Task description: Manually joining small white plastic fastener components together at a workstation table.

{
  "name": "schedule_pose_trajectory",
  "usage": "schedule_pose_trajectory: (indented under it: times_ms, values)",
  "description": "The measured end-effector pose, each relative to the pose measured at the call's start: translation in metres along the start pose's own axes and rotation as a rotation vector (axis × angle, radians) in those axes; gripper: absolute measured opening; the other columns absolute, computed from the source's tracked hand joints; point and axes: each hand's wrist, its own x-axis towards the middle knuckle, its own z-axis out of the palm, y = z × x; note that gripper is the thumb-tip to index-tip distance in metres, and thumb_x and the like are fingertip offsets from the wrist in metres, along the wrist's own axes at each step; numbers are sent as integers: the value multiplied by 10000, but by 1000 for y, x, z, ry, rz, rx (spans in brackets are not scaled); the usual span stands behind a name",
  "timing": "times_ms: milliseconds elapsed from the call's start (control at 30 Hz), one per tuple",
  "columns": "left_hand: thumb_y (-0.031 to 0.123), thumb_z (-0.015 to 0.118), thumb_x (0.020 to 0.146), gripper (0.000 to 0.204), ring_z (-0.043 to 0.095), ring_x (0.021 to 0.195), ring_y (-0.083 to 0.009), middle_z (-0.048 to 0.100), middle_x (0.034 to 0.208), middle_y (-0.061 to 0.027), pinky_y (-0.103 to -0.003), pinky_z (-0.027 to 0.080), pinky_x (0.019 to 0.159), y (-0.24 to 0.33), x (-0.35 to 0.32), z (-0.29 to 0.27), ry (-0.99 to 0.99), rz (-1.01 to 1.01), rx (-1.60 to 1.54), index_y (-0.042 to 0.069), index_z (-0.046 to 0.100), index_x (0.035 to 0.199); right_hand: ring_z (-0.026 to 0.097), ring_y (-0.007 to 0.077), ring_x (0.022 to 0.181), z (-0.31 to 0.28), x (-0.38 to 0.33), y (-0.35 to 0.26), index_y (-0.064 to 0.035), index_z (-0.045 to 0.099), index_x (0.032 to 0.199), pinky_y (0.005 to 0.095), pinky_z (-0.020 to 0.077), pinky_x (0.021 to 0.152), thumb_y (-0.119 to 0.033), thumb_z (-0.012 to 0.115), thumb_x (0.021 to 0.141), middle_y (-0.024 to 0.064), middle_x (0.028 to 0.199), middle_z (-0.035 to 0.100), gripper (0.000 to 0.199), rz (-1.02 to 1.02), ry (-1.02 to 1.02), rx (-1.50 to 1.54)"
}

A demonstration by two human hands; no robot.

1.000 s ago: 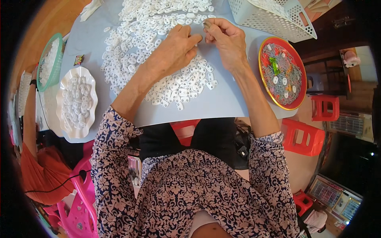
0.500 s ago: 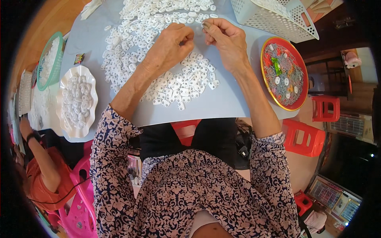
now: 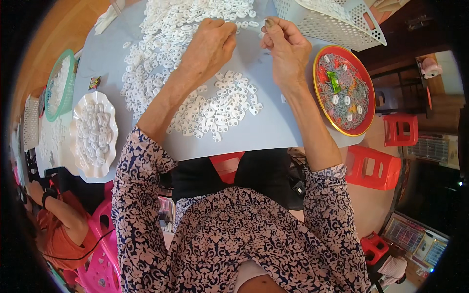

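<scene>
My left hand (image 3: 211, 48) lies curled on a broad heap of small white plastic rings (image 3: 195, 88) spread over the pale blue table (image 3: 264, 132), its fingertips pinching one small white piece. My right hand (image 3: 287, 49) is just to the right of it, thumb and fingers closed on another small piece held above the table. The two hands nearly meet at their fingertips. Both forearms come up from patterned sleeves at the lower edge.
A red round plate (image 3: 345, 91) with a few white pieces sits right of my right hand. A white perforated basket (image 3: 332, 19) stands behind it. At the left are a white scalloped dish (image 3: 94, 134) of pieces, a green basket (image 3: 59, 84) and another person's arm (image 3: 58, 215). Red stools (image 3: 376, 166) stand below right.
My hands have stayed together over the heap with only small finger movements. The person at the lower left has shifted an arm.
</scene>
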Motion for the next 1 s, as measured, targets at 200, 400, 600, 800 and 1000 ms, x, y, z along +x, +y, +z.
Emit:
schedule_pose_trajectory:
  times_ms: [200, 400, 600, 800, 1000]
  values:
    - [35, 551, 800, 145, 539, 831, -326, 601, 809, -152, -393, 445, 741, -9, 34, 29, -47, 71, 19, 2, 618, 924, 514, 63, 580, -3, 6, -2, 28, 634, 921, 202, 424, 544, -87, 620, 848, 37, 738, 620, 137, -63, 85, 48]
    - [36, 564, 755, 89, 539, 818, -373, 588, 803, -203, -435, 447, 730, -6, 57, 54, -308, 65, 73, -30, 591, 807, 513, 65, 572, -9, 12, -6, 28, 630, 909, 204, 421, 529, -81, 629, 850, 38, 725, 613, 123, -116, 125, 137]
    - [53, 598, 731, 82, 529, 770, -381, 532, 756, -224, -442, 455, 680, -18, 41, 60, -180, 246, 59, -13, 578, 775, 511, 64, 574, -11, 14, -3, 27, 635, 918, 202, 426, 534, -70, 624, 843, 43, 745, 627, 123, -67, 103, 66]
    - [121, 495, 870, 166, 511, 711, -255, 555, 736, -136, -338, 431, 647, 3, 16, 3, -393, -210, -210, -30, 553, 829, 510, 76, 634, -11, 6, -11, 16, 623, 977, 230, 447, 595, -140, 614, 882, 34, 792, 602, 182, 68, -95, -29]
    - [192, 419, 907, 256, 494, 602, -109, 600, 693, -60, -272, 420, 564, 6, -11, -24, -430, -317, -758, 8, 575, 823, 536, 58, 662, 3, -10, -14, -23, 624, 976, 205, 449, 599, -162, 578, 906, 13, 789, 614, 162, 141, -399, -241]
